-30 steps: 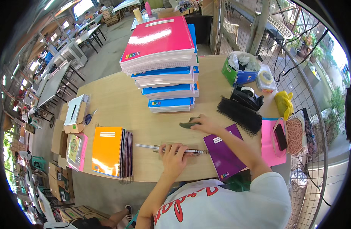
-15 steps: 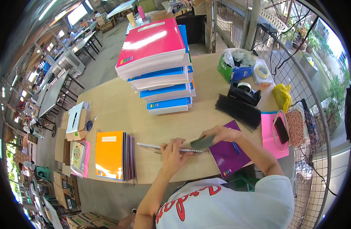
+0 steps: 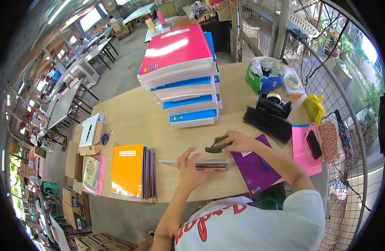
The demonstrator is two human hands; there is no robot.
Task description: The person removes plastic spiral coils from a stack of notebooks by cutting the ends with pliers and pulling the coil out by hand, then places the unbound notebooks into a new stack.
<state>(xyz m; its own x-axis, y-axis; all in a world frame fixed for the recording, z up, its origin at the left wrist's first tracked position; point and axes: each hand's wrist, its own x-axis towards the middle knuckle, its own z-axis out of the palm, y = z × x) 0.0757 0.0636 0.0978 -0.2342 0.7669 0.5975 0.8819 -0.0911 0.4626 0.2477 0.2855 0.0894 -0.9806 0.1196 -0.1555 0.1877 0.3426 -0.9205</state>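
Observation:
My left hand (image 3: 191,170) straddles a spiral notebook (image 3: 217,162), its fingers spread on the far side of the coil and its thumb stretched along the near side. The notebook appears to be edge-on, with its pale coil facing up and a brownish edge beside it. Closed fingers of my right hand (image 3: 239,142) grip a dark grey-green piece (image 3: 216,145) that looks like folded cloth, held just beyond the coil. Under my right forearm lies a purple notebook (image 3: 257,169) with a blue pen (image 3: 265,165) on it.
A tall stack of books (image 3: 177,50) stands at the far middle. Orange spiral notebooks (image 3: 128,169) and scissors (image 3: 108,136) lie left. Right are black coils (image 3: 267,125), a tape dispenser (image 3: 274,104), a green-blue box (image 3: 265,80) and a phone (image 3: 313,144) on a pink folder (image 3: 303,161).
My right hand has moved away from the coil with the grey-green piece, which now looks more folded. My left hand's fingers have loosened and spread. The whole view has shifted slightly.

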